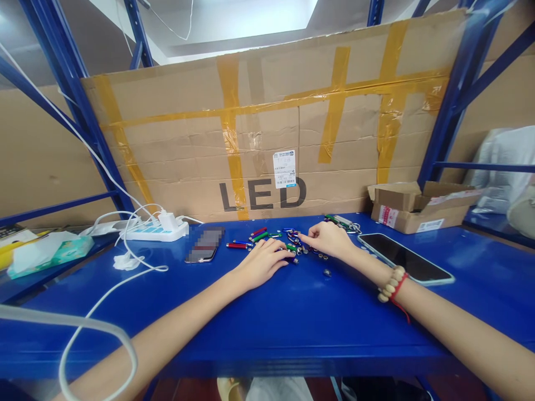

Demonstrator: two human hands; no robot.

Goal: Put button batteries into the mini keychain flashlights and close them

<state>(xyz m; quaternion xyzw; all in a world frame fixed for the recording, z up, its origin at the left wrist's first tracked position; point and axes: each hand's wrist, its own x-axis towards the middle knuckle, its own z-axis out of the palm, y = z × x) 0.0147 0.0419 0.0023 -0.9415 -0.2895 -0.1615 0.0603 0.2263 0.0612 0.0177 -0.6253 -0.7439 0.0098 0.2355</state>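
Observation:
My left hand (264, 262) lies palm down at the near left side of a loose pile of small coloured metal tubes and parts, its fingers stretched out over it. Under and beside those fingertips are a green tube (291, 248) and small silvery pieces. My right hand (331, 239) comes in from the right, thumb and forefinger brought together at the pile's edge; what they hold, if anything, is too small to make out. Red tubes (259, 231) and blue ones lie left of the pile. One small metal part (327, 273) sits apart, nearer to me.
A dark phone (204, 245) lies left of the pile, a larger light-rimmed phone (405, 258) right of it. Behind my right hand are metal rings (355, 228). A white power strip (156, 230) with looping cables, an open cardboard box (418, 206) and a taped cardboard wall (179, 161) surround the blue table (267, 328).

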